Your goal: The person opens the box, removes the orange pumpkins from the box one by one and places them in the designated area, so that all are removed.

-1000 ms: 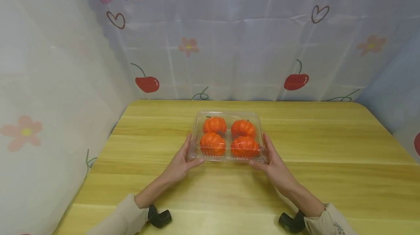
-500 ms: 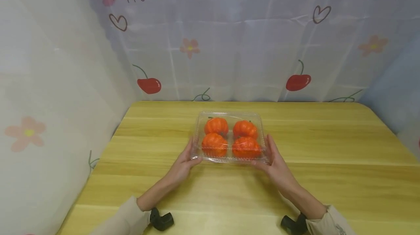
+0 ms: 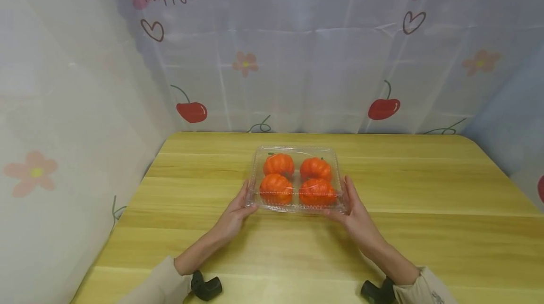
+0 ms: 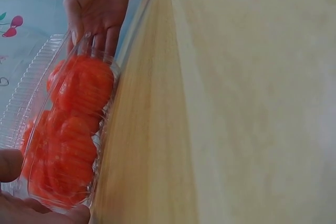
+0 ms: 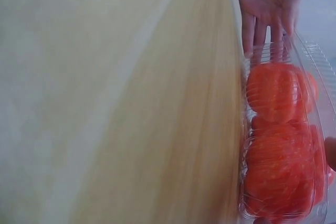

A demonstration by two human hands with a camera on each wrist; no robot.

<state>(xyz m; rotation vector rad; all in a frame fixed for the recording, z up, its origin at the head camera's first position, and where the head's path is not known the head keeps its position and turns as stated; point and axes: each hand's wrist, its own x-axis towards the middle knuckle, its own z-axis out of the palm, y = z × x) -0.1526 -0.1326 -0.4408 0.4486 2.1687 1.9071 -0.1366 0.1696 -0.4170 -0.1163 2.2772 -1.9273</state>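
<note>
1. Currently the clear box [image 3: 296, 179] of four orange pumpkins [image 3: 297, 179] sits mid-table [image 3: 425, 228], left hand [image 3: 235, 214] at its 8 o'clock corner, right hand [image 3: 354, 214] at 4 o'clock, each lightly grasping an end.
2. Squeezing unevenly could pop the thin lid and spill the pumpkins.

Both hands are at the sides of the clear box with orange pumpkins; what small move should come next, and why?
Probably lift the front lid edge of the clear plastic clamshell box: the left hand and right hand hold its near corners, and the lid looks closed over four orange pumpkins.

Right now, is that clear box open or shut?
Shut: the clear lid lies flat over the four pumpkins in the box; left hand and right hand hold its sides.
</note>
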